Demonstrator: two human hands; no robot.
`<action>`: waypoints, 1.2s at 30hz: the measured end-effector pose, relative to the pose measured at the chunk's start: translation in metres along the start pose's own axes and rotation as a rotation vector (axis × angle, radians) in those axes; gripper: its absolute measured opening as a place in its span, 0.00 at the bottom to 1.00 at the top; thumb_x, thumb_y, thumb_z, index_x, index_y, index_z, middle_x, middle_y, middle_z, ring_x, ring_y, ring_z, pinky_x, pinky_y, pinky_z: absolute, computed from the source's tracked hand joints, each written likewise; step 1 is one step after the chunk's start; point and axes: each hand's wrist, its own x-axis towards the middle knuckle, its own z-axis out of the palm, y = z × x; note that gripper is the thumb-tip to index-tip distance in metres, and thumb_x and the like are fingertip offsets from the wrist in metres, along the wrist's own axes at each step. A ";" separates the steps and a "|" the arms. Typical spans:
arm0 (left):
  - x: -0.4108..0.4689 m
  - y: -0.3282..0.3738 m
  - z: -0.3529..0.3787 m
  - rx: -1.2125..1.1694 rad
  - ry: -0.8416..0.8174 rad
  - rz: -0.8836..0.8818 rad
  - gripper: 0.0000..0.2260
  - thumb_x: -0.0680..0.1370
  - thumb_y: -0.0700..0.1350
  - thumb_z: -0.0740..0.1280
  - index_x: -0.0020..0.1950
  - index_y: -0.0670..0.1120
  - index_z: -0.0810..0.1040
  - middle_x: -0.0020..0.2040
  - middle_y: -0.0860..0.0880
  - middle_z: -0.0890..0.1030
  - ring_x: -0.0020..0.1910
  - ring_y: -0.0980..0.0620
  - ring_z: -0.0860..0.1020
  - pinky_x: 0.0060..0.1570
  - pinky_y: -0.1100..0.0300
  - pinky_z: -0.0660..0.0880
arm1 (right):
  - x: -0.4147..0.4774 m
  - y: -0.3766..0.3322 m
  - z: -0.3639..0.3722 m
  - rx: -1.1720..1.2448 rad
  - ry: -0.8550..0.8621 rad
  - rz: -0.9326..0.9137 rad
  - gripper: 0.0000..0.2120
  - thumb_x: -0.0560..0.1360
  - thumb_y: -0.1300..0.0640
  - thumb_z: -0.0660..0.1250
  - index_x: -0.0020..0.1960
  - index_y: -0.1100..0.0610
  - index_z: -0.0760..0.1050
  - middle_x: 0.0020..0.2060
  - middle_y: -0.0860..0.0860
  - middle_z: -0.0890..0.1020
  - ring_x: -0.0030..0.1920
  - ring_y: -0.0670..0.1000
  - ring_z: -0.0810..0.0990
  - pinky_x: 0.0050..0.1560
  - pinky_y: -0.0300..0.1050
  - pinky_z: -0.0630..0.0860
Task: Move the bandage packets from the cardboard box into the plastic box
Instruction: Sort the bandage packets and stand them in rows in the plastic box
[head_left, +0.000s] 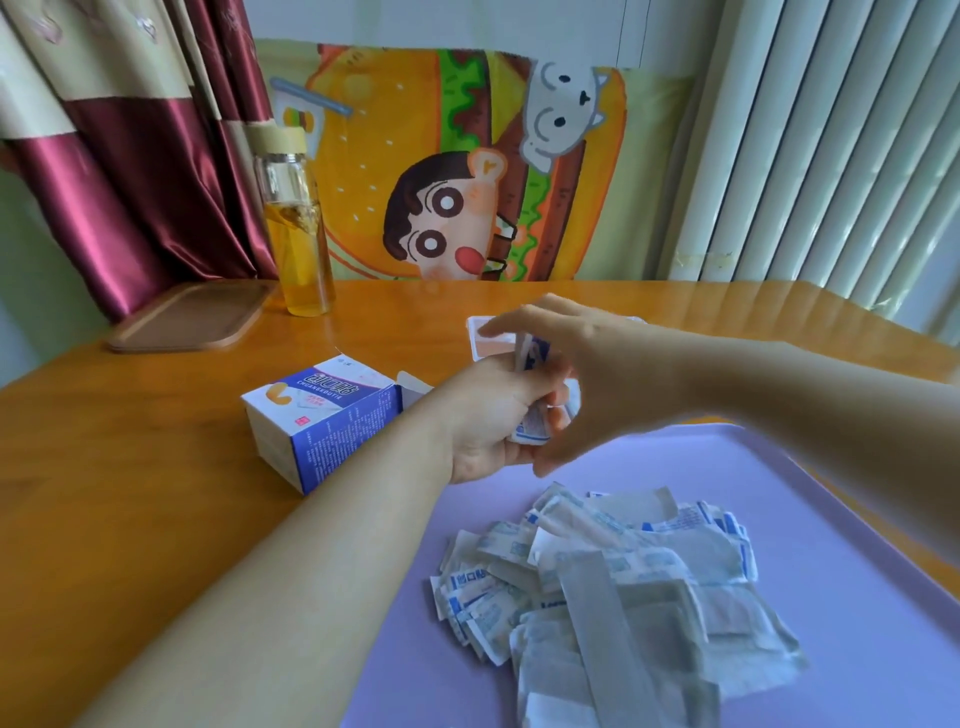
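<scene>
Your left hand (488, 415) is curled shut around a small stack of bandage packets (530, 428), gripped low so the top edges stand free. Your right hand (582, 374) comes in from above with its fingers (524, 317) loosely spread and the thumb side pinching at the top of that stack, probably to peel off a few or square them up; motion blur hides exactly how many it has hold of, so I cannot tell.

The cardboard box (322, 415) lies on its side on the table (130, 467), just left of your left wrist, its open flap turned toward you for easy reach. Behind your hands a clear plastic box (480, 338) sits near the middle of the table, mostly hidden, which looks like the destination. A loose heap of packets (613, 582) rests on the lilac tray (857, 545) in front of you, well apart from the box.

Counted: one cardboard box, one plastic box, one tray, one wooden lid (189, 317) and one glass bottle (296, 223) at the far left. The packets number in the dozens, overlapping too much to count.
</scene>
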 end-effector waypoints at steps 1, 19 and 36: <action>-0.001 0.001 -0.002 0.020 -0.004 -0.008 0.09 0.80 0.47 0.61 0.42 0.48 0.75 0.35 0.50 0.71 0.30 0.56 0.72 0.28 0.64 0.73 | -0.002 -0.001 -0.006 0.069 0.007 0.009 0.44 0.59 0.41 0.77 0.70 0.41 0.60 0.57 0.38 0.69 0.51 0.41 0.73 0.45 0.24 0.66; -0.001 0.004 -0.003 0.106 0.004 0.050 0.05 0.79 0.45 0.62 0.51 0.48 0.77 0.38 0.54 0.78 0.35 0.61 0.79 0.30 0.67 0.73 | -0.004 0.007 -0.008 0.030 0.220 0.112 0.23 0.81 0.56 0.57 0.75 0.52 0.58 0.65 0.48 0.74 0.54 0.45 0.75 0.43 0.24 0.64; 0.014 0.022 -0.004 0.442 0.180 0.404 0.07 0.82 0.45 0.57 0.47 0.51 0.73 0.35 0.55 0.74 0.35 0.58 0.74 0.32 0.62 0.71 | 0.007 0.019 -0.025 0.897 0.481 0.127 0.03 0.73 0.65 0.69 0.44 0.58 0.78 0.34 0.48 0.83 0.35 0.43 0.82 0.39 0.34 0.77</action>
